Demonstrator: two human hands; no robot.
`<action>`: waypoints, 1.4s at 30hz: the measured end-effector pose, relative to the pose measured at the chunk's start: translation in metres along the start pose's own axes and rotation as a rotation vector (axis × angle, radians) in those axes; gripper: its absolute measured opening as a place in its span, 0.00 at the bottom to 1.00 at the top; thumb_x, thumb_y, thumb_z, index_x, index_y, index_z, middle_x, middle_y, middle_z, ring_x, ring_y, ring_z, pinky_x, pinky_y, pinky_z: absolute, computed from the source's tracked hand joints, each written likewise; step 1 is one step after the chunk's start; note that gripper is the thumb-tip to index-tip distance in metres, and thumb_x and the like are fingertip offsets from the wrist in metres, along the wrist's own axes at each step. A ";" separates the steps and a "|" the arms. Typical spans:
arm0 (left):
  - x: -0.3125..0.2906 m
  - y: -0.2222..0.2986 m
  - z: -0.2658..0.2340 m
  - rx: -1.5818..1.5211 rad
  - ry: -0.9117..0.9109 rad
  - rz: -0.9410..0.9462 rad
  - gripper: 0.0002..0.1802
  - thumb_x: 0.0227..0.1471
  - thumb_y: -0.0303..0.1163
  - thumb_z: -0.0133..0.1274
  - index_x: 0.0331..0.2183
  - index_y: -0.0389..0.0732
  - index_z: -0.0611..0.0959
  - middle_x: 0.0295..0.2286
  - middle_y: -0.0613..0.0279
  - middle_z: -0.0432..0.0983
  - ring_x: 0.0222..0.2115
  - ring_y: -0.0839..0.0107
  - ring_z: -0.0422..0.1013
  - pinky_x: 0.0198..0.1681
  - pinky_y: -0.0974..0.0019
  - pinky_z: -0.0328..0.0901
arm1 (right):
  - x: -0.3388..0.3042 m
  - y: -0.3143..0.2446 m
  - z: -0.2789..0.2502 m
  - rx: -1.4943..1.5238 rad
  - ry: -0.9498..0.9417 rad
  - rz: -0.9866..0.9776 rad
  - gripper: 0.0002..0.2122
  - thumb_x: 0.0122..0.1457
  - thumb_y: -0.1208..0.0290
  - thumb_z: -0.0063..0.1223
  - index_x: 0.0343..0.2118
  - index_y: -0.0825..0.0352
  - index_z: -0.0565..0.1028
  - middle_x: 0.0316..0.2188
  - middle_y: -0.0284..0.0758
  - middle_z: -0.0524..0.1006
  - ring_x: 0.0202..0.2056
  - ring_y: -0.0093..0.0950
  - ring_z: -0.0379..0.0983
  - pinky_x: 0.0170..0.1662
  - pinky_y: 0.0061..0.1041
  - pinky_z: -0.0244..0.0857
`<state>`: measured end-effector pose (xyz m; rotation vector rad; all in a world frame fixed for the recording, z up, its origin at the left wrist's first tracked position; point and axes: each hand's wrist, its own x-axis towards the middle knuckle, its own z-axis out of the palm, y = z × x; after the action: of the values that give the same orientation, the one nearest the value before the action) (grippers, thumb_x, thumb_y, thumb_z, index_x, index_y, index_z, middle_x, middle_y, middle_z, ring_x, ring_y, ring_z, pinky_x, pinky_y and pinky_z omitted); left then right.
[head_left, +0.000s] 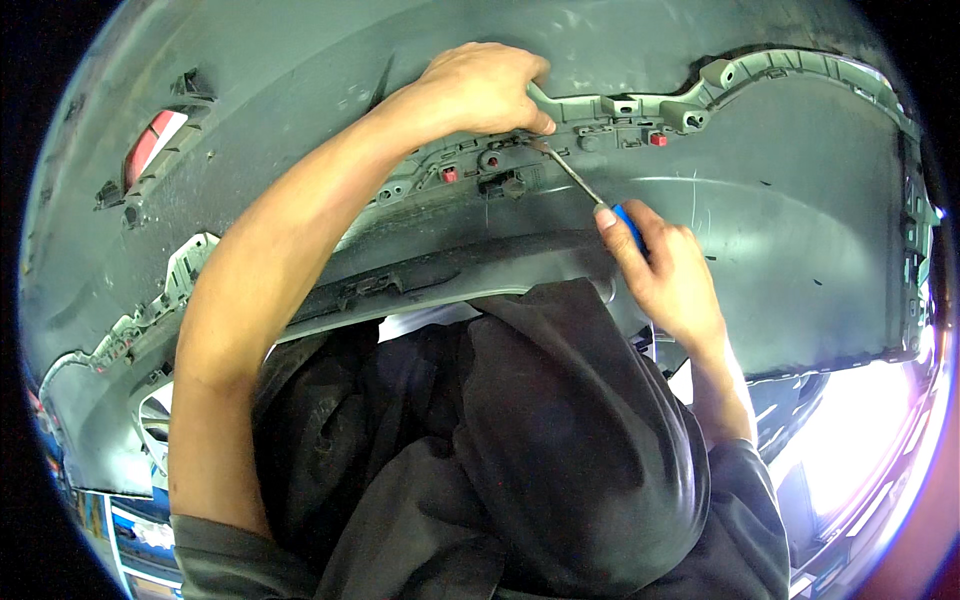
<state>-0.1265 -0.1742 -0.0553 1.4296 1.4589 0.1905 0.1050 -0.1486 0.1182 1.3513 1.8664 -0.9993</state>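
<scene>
A large dark grey bumper cover [800, 180] spreads out before me with its inner side showing. Along it runs a pale grey-green plastic bracket strip [590, 107] with tabs and holes. My left hand [485, 88] is closed over the strip's edge, thumb on the near side and the other fingertips mostly hidden. In my right hand [665, 270] is a screwdriver [577, 178] with a blue handle and a thin metal shaft. Its tip is at the strip's lower edge, just below my left thumb; whether it sits in a slot is too small to tell.
Red clips [658, 139] sit along the seam. A red and white reflector [155, 145] is set in the panel at the left. Dark cloth [560, 430] of my clothing fills the lower middle. Bright light [850, 440] comes in at the lower right, past the panel's edge.
</scene>
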 end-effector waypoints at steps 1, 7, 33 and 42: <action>-0.001 0.001 -0.002 -0.009 -0.017 -0.012 0.33 0.53 0.58 0.68 0.49 0.43 0.86 0.44 0.46 0.85 0.50 0.45 0.80 0.52 0.43 0.72 | 0.003 -0.001 -0.005 -0.021 -0.033 0.001 0.25 0.75 0.47 0.50 0.34 0.69 0.77 0.25 0.56 0.79 0.36 0.61 0.78 0.42 0.56 0.70; -0.003 0.008 -0.007 -0.047 -0.063 -0.054 0.33 0.52 0.55 0.70 0.51 0.43 0.87 0.44 0.46 0.86 0.50 0.45 0.81 0.53 0.43 0.73 | 0.022 -0.015 -0.025 -0.268 -0.090 -0.126 0.24 0.75 0.50 0.51 0.30 0.69 0.78 0.21 0.54 0.78 0.31 0.60 0.79 0.38 0.57 0.72; -0.004 0.008 -0.007 -0.054 -0.034 -0.048 0.33 0.51 0.51 0.71 0.53 0.41 0.86 0.45 0.45 0.86 0.51 0.44 0.81 0.53 0.40 0.73 | 0.020 -0.039 -0.010 -0.087 -0.148 0.049 0.27 0.78 0.49 0.45 0.32 0.72 0.76 0.25 0.56 0.79 0.36 0.60 0.78 0.42 0.56 0.69; -0.004 0.012 -0.014 -0.024 -0.065 -0.058 0.34 0.52 0.54 0.70 0.54 0.42 0.86 0.48 0.46 0.86 0.54 0.44 0.80 0.55 0.41 0.72 | 0.008 -0.026 -0.021 -0.202 -0.039 -0.025 0.24 0.75 0.48 0.50 0.33 0.69 0.77 0.21 0.53 0.79 0.31 0.60 0.79 0.38 0.57 0.72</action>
<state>-0.1294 -0.1665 -0.0384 1.3604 1.4382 0.1243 0.0772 -0.1320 0.1285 1.1847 1.9033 -0.8183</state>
